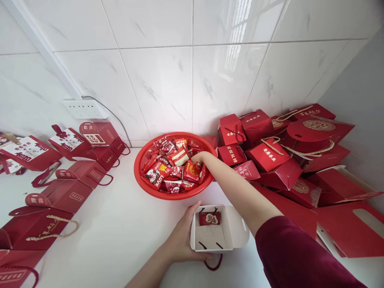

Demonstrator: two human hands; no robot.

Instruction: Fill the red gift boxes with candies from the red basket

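Left hand (181, 239) grips open box (210, 236); right hand (198, 157), grip hidden, reaches into basket (168, 195) near table's (114, 224) rear edge; packet (157, 174) reads "LOVE"

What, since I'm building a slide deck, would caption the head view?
Left hand holding an open box with one red packet inside; right hand among wrapped packets in a red basket.

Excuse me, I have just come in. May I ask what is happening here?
A person's left hand holds a small open box with one red packet inside. The right hand reaches into a red basket of wrapped snacks; its fingertips are hidden. Closed red boxes stand to the left, and more boxes are piled to the right.
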